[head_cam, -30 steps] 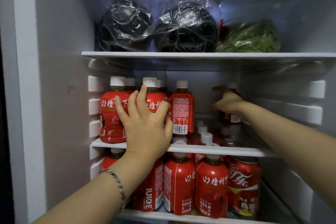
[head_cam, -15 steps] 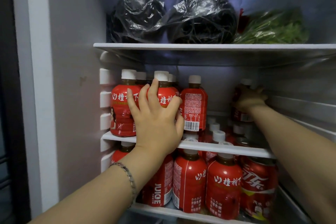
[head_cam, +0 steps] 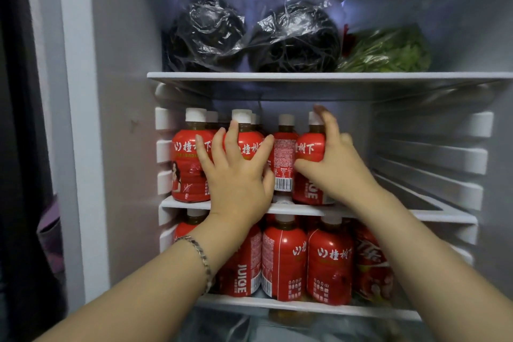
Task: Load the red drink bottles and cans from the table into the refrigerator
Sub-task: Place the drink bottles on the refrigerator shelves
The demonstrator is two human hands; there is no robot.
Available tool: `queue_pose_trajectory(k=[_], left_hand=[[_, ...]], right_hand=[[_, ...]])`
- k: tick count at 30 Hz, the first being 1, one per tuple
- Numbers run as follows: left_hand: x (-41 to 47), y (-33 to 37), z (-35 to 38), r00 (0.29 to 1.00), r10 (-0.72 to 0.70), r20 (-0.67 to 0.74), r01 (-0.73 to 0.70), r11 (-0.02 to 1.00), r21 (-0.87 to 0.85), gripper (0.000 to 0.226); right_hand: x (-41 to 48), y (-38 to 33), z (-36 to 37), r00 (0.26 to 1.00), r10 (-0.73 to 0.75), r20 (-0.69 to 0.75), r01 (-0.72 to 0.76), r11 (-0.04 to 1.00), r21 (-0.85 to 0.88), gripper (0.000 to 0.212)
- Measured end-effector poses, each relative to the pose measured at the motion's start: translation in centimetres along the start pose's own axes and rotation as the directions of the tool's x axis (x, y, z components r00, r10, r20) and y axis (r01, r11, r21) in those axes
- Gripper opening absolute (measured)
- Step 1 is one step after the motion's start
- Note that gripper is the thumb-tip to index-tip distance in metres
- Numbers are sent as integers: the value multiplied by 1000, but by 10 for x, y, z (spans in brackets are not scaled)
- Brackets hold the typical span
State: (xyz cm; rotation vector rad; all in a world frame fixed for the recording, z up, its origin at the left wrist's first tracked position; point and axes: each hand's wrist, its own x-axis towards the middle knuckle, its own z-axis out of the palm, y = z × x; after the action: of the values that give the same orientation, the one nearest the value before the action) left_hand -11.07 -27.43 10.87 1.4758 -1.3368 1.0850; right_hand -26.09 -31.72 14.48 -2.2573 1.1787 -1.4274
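Right grip (head_cam: 333,164) clenched round a red white-capped plastic drink bottle (head_cam: 308,147), upright at the right end of the front row on the white middle fridge shelf (head_cam: 299,209). Left grip (head_cam: 238,178) released, fingers spread flat against the second red bottle (head_cam: 249,144) in that row. More red bottles (head_cam: 330,264) on the shelf below.

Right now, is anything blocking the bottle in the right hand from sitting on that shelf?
Nothing visible. The right hand holds the red juice bottle already at the middle shelf front, beside the barcode bottle. The shelf to its right is bare; behind it is hidden.
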Motion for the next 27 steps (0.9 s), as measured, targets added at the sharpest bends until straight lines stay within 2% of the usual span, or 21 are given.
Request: queue_pose_trajectory(k=[3, 6, 9, 12, 15, 20, 23, 25, 27], left_hand=[[-1, -2, -5, 1000, -8, 15, 9, 999, -54, 55], [-9, -10, -8, 991, -129, 30, 132, 982, -138, 69], [-13, -18, -11, 949, -307, 70, 314, 938, -149, 89], [-14, -18, -13, 921, -367, 132, 383, 915, -129, 103], [-12, -16, -11, 910, -392, 137, 407, 906, -113, 107], [-13, -17, -7, 907, -399, 137, 417, 897, -147, 107], [-11, -19, -15, 894, -393, 217, 428, 891, -151, 106], [-8, -21, -26, 872, -386, 302, 430, 898, -93, 105], [-5, -20, -43, 833, -395, 386, 439, 898, -28, 96]], right_hand=[[-9, -12, 15, 999, -30, 39, 24, 990, 137, 101], [-14, -14, 33, 999, -52, 13, 48, 981, 186, 90], [-13, -14, 37, 999, 33, 9, -34, 930, 365, 89], [-12, -13, 42, 994, 97, -57, -58, 879, 473, 92], [-12, -10, 46, 991, 97, -87, -48, 894, 445, 94], [-11, -5, 50, 991, 123, -52, -87, 892, 444, 100], [-10, -5, 47, 992, 122, -14, -106, 911, 398, 100], [-11, -7, 41, 990, 137, 32, -139, 916, 376, 100], [-17, -13, 31, 980, 169, 107, -193, 940, 280, 103]])
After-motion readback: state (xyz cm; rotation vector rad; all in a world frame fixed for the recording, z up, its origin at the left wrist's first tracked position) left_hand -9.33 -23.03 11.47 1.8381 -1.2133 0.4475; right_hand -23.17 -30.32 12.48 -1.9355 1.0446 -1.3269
